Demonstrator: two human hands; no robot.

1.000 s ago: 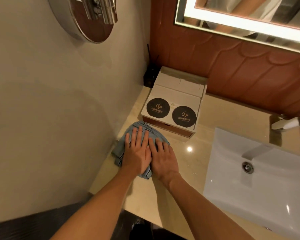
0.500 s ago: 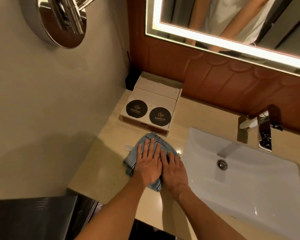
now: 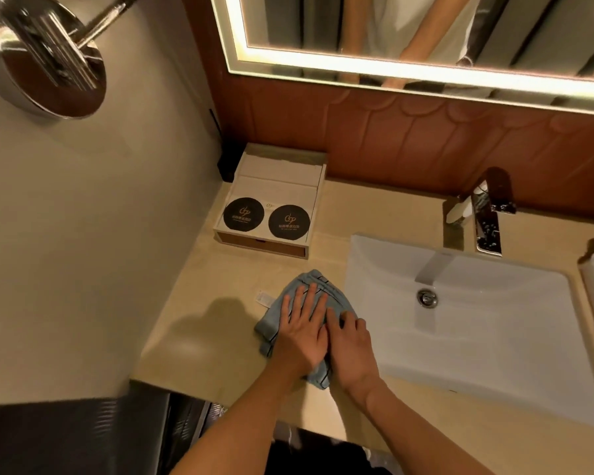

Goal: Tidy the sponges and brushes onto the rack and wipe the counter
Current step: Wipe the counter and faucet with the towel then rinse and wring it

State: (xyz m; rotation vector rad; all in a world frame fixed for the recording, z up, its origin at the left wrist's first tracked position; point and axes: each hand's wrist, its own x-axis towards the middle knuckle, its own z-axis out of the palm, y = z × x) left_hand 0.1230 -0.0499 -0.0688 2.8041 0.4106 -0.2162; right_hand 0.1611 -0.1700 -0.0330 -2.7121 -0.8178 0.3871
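Both hands are lying flat with straight fingers, the left hand (image 3: 304, 332) and right hand (image 3: 352, 346) pressing the blue cloth (image 3: 309, 286) on the counter (image 3: 199, 337), near its front edge, just beside the sink (image 3: 494, 337).

You have one view only, worn on your head: it looks forward and steeply down, close over the near edge of the table (image 3: 199, 303), facing the far mirror (image 3: 391, 29), side wall (image 3: 83, 234) at left, basin (image 3: 477, 337) at right.

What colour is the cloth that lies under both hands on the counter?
Light blue with thin dark lines; the cloth shows best in the head view.
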